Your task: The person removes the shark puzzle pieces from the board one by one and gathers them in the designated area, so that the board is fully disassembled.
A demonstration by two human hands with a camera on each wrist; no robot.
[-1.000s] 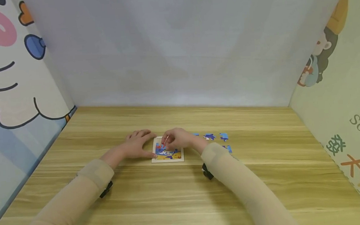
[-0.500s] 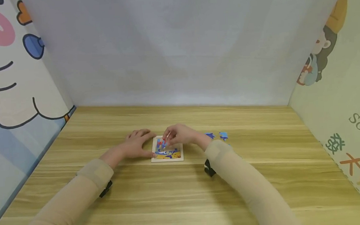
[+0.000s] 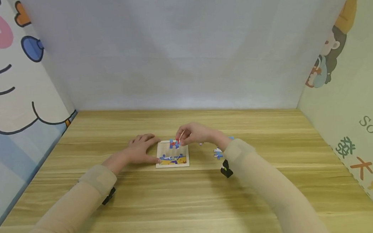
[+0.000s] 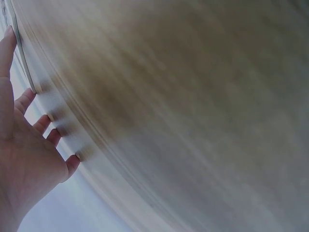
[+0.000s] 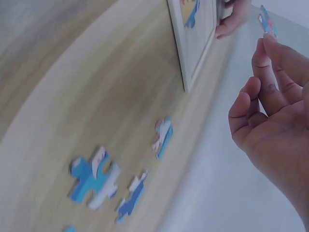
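My right hand [image 3: 195,133] pinches a blue and red jigsaw piece [image 3: 174,143] between thumb and fingertips, raised over the far part of a small white-rimmed puzzle tray [image 3: 188,161]. In the right wrist view, that piece [image 5: 267,22] sticks up past the fingertips. Yellow and blue pieces [image 3: 176,161] fill the tray's near side; bare wood shows behind them. My left hand [image 3: 141,150] lies spread at the tray's left side, thumb at the near left corner and index finger near the far left one. The left wrist view shows its fingertips [image 4: 49,117] touching the table.
Right of the tray, loose pieces lie on the wooden table, among them a blue and white one [image 5: 95,179], a darker blue one [image 5: 130,197] and one closer to the tray [image 5: 163,137]. My right forearm [image 3: 267,182] partly covers this area. A pale cloth [image 3: 183,59] hangs behind.
My right hand has risen and moved right and away, lifting the blue and red piece from the tray. Bare wood now shows where blue and red lay. The left hand stays put.
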